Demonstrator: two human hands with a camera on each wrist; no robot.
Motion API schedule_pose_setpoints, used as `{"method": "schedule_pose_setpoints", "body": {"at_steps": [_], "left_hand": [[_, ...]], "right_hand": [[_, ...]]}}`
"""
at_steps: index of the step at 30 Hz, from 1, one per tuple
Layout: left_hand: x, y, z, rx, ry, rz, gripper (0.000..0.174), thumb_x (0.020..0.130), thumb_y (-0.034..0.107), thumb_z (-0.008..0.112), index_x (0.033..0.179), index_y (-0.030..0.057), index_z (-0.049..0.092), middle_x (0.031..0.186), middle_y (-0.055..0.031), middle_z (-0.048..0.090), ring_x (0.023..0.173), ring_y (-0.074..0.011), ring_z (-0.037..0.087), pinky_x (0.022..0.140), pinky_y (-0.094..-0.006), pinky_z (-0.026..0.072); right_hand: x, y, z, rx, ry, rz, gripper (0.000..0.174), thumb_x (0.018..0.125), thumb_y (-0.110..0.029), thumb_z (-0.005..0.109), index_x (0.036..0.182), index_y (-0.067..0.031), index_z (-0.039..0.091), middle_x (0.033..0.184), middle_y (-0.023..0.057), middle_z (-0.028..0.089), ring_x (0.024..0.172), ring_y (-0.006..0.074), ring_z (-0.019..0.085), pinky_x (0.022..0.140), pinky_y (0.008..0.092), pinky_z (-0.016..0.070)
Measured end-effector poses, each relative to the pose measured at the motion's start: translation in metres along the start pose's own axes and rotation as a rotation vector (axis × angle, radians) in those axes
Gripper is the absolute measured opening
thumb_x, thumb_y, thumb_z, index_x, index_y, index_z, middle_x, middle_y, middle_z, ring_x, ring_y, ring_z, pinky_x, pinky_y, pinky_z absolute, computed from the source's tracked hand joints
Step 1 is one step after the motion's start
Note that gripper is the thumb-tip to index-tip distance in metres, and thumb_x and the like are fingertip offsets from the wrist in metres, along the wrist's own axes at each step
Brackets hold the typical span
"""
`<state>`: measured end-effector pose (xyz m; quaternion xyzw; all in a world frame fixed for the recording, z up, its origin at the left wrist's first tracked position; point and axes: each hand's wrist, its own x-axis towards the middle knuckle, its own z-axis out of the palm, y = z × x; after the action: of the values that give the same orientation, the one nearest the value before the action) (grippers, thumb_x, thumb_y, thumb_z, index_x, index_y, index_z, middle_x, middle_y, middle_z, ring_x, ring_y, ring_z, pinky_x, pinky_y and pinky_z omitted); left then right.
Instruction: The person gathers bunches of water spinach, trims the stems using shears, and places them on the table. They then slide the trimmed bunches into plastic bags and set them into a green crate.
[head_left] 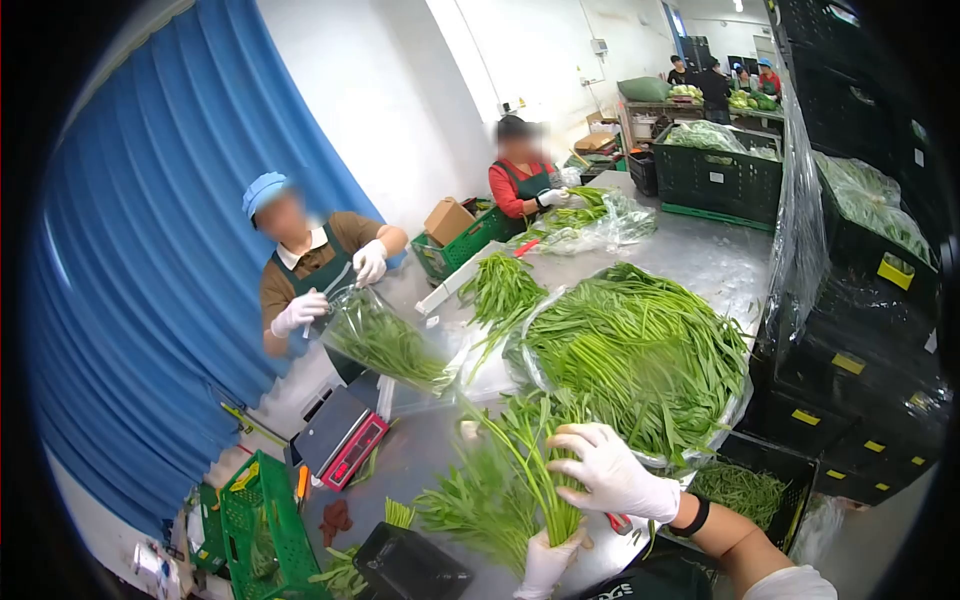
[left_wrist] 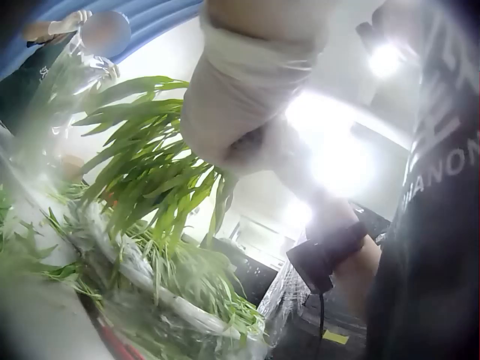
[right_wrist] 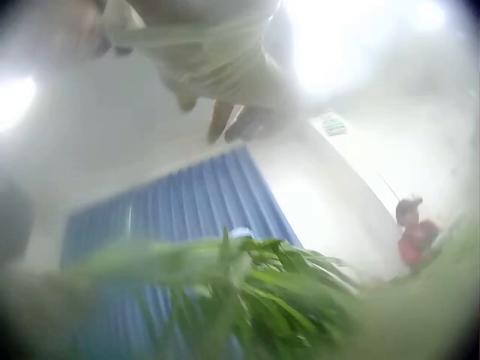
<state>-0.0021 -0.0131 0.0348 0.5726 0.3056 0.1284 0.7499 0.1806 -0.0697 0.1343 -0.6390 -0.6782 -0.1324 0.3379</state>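
Low in the head view, my gloved left hand (head_left: 548,565) grips the lower stems of a bunch of water spinach (head_left: 540,485). The bunch fans out leafy to the left and upward; in the left wrist view its leaves (left_wrist: 150,157) hang beside the gloved hand (left_wrist: 232,105). My gloved right hand (head_left: 612,475) is at the bunch's right side, fingers spread and slightly bent against the stems. The right wrist view shows that hand (right_wrist: 217,67) blurred, above leaves (right_wrist: 262,292). Just beyond lies a large heap of water spinach (head_left: 640,350) in a clear plastic bag (head_left: 533,355).
A scale (head_left: 355,448), a black tray (head_left: 405,565) and a green crate (head_left: 265,510) are at left. Across the table a person holds a clear bag of greens (head_left: 380,340); another person (head_left: 525,165) works farther back. Stacked black crates (head_left: 850,380) line the right.
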Motion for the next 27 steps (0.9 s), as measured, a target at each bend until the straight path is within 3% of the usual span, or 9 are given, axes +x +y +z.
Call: {"method": "schedule_pose_setpoints", "body": {"at_steps": [6,8,9,10,11,13,16,21,27], "left_hand": [[-0.007,0.017,0.001,-0.045,0.021,-0.054,0.025,0.089,0.011,0.062,0.111,0.0010,0.061,0.070,-0.0029,0.063,0.045,-0.0013,0.035,0.042,-0.0176,0.0266],[-0.008,0.018,-0.002,-0.045,0.019,-0.073,0.024,0.090,0.012,0.060,0.111,0.0004,0.060,0.065,-0.0016,0.060,0.044,-0.0018,0.034,0.041,-0.0177,0.0261],[-0.006,0.010,-0.008,-0.098,0.025,-0.063,0.025,0.089,0.009,0.058,0.113,-0.0008,0.058,0.066,-0.0028,0.060,0.043,-0.0029,0.036,0.040,-0.0184,0.0271],[-0.005,0.005,-0.012,-0.149,0.031,-0.050,0.027,0.089,0.006,0.056,0.115,-0.0020,0.056,0.067,-0.0040,0.060,0.042,-0.0039,0.037,0.040,-0.0190,0.0280],[-0.005,0.004,-0.015,-0.141,0.028,-0.050,0.027,0.089,0.006,0.056,0.115,-0.0020,0.056,0.067,-0.0040,0.060,0.042,-0.0039,0.037,0.040,-0.0190,0.0280],[-0.005,0.004,-0.020,-0.301,0.008,-0.029,0.026,0.090,0.005,0.052,0.115,-0.0013,0.051,0.062,-0.0039,0.054,0.038,-0.0054,0.032,0.037,-0.0206,0.0258],[-0.005,0.004,-0.021,-0.465,0.052,-0.058,0.023,0.090,0.004,0.051,0.112,-0.0013,0.051,0.061,-0.0039,0.052,0.038,-0.0059,0.031,0.037,-0.0208,0.0255],[-0.007,0.014,-0.015,-0.302,0.036,-0.038,0.022,0.089,0.003,0.051,0.111,-0.0018,0.052,0.062,-0.0047,0.054,0.039,-0.0061,0.034,0.038,-0.0205,0.0266],[-0.014,0.008,-0.014,-0.019,0.036,0.022,0.024,0.087,0.004,0.056,0.110,-0.0023,0.056,0.066,-0.0052,0.060,0.043,-0.0048,0.038,0.041,-0.0191,0.0288]], "right_hand": [[0.001,0.005,0.008,-0.088,0.017,-0.218,0.010,0.069,-0.015,0.064,0.076,-0.0094,0.059,0.098,0.0061,0.056,0.101,0.0244,0.053,0.087,0.0380,0.0429],[-0.006,0.027,0.014,-0.237,0.468,0.176,0.010,0.067,-0.011,0.064,0.076,-0.0100,0.059,0.083,0.0050,0.059,0.083,0.0261,0.058,0.077,0.0394,0.0459],[-0.003,0.040,-0.008,-0.090,0.678,0.249,0.007,0.072,-0.008,0.064,0.078,-0.0079,0.060,0.082,0.0066,0.059,0.084,0.0253,0.058,0.076,0.0374,0.0454],[-0.011,0.057,-0.011,0.280,0.916,0.515,0.003,0.079,-0.005,0.061,0.082,-0.0050,0.061,0.084,0.0068,0.061,0.083,0.0215,0.057,0.076,0.0328,0.0448],[-0.013,0.060,-0.030,0.407,1.034,0.648,0.007,0.082,-0.002,0.059,0.087,-0.0029,0.062,0.084,0.0063,0.061,0.084,0.0173,0.056,0.075,0.0282,0.0440],[-0.025,0.062,-0.036,0.290,1.065,0.625,0.009,0.083,-0.002,0.059,0.090,-0.0020,0.064,0.082,0.0051,0.061,0.080,0.0146,0.056,0.072,0.0256,0.0444],[-0.052,0.048,-0.018,0.464,0.642,0.572,0.007,0.081,-0.003,0.060,0.081,-0.0013,0.067,0.077,0.0075,0.063,0.070,0.0165,0.059,0.066,0.0280,0.0464],[-0.044,0.023,-0.006,0.261,0.303,0.482,0.021,0.073,-0.027,0.075,0.077,-0.0086,0.067,0.071,0.0064,0.061,0.066,0.0218,0.060,0.059,0.0311,0.0464],[-0.017,0.020,0.003,0.059,0.317,0.413,0.034,0.070,-0.037,0.075,0.090,-0.0115,0.065,0.079,0.0055,0.054,0.075,0.0234,0.055,0.065,0.0340,0.0448]]}}
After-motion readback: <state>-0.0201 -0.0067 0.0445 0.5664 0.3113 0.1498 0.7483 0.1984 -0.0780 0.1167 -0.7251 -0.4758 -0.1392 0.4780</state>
